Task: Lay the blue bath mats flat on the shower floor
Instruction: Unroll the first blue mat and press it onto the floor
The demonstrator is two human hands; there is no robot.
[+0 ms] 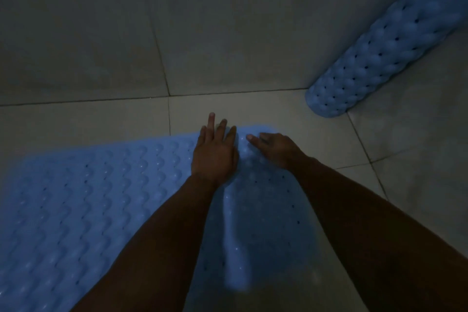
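A blue bubbled bath mat lies unrolled on the tiled shower floor, filling the lower left of the view. My left hand presses flat on its far edge, fingers straight and spread. Just to its right my right hand rests on the same edge with fingers extended toward the left hand. A raised fold in the mat runs down between my forearms. A second blue mat is rolled into a tube and leans in the corner at the upper right, apart from both hands.
Grey floor tiles with dark grout lines lie beyond the mat's far edge. Tiled walls rise behind, meeting the floor along a line across the middle. The light is dim.
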